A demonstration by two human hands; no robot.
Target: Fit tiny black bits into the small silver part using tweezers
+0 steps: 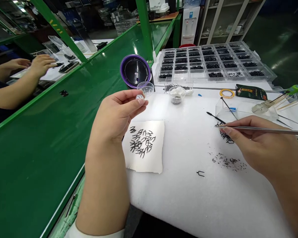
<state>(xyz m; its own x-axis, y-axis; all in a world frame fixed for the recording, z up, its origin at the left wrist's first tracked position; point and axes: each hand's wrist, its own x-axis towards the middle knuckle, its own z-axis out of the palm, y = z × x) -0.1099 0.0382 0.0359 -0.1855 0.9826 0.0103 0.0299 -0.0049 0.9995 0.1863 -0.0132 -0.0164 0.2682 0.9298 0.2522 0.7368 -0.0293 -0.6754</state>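
Observation:
My left hand (119,114) is raised over the white foam mat (188,198), its thumb and fingers pinched on a small shiny piece (139,97). Below it lies a white paper square (145,145) carrying several small black forked parts (141,141). My right hand (260,145) grips a pair of metal tweezers (258,129), tips pointing left over a small heap of black parts (227,137). A scatter of tiny dark bits (227,162) and one lone forked part (200,173) lie on the mat near it.
A clear compartment tray (213,61) of black parts sits at the back. A purple-rimmed round device (135,71), small clear cups (176,94), a tape roll (227,93) and a dark packet (250,92) stand behind. A green conveyor (52,138) runs left; another person's hands (37,64) work beyond it.

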